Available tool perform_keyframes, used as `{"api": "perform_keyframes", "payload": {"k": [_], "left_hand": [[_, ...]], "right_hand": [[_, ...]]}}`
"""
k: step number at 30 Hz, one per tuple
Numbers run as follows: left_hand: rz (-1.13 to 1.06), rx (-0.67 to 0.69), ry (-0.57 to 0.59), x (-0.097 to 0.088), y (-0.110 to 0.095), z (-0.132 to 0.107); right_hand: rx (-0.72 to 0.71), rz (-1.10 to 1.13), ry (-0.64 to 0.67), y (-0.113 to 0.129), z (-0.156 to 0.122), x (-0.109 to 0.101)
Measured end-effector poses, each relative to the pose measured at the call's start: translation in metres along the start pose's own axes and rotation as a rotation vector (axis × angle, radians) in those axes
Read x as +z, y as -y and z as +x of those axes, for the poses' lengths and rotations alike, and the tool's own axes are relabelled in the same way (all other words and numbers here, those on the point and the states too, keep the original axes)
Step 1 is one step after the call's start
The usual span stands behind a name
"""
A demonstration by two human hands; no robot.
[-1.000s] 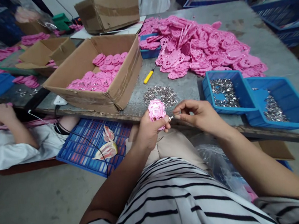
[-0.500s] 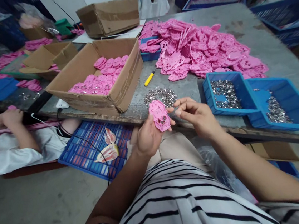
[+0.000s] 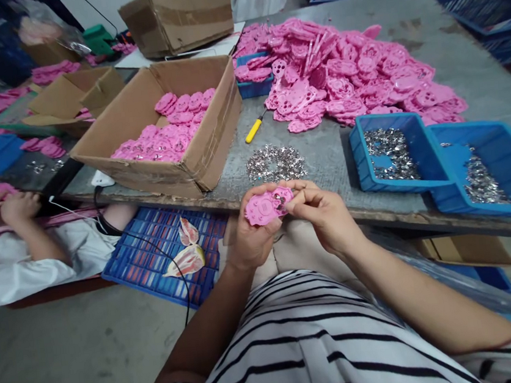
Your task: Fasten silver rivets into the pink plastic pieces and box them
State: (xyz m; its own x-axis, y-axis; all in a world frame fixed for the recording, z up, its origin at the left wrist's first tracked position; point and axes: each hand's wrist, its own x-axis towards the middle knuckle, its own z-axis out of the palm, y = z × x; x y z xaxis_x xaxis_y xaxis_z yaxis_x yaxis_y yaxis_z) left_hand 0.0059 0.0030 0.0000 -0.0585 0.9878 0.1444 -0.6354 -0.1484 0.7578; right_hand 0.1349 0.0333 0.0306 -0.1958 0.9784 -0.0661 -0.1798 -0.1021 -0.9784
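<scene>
My left hand (image 3: 249, 235) clasps the flat pink plastic toy panel (image 3: 266, 205) above my lap, off the grey worktop (image 3: 325, 153); my right hand (image 3: 322, 211) pinches something tiny against it. A slip could, I judge, drop it floorward.

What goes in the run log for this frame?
left hand: holds pink plastic part | right hand: fingers press at part's edge | loose metal clips on table
</scene>
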Motion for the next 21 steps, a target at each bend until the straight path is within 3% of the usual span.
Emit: {"api": "perform_keyframes", "payload": {"k": [11,21], "left_hand": [[0.088,0.098,0.105,-0.006,0.004,0.0],[0.216,0.137,0.108,-0.012,0.007,0.0]], "right_hand": [[0.011,-0.026,0.01,-0.003,0.004,0.003],[0.038,-0.016,0.026,-0.002,0.006,0.0]]}}
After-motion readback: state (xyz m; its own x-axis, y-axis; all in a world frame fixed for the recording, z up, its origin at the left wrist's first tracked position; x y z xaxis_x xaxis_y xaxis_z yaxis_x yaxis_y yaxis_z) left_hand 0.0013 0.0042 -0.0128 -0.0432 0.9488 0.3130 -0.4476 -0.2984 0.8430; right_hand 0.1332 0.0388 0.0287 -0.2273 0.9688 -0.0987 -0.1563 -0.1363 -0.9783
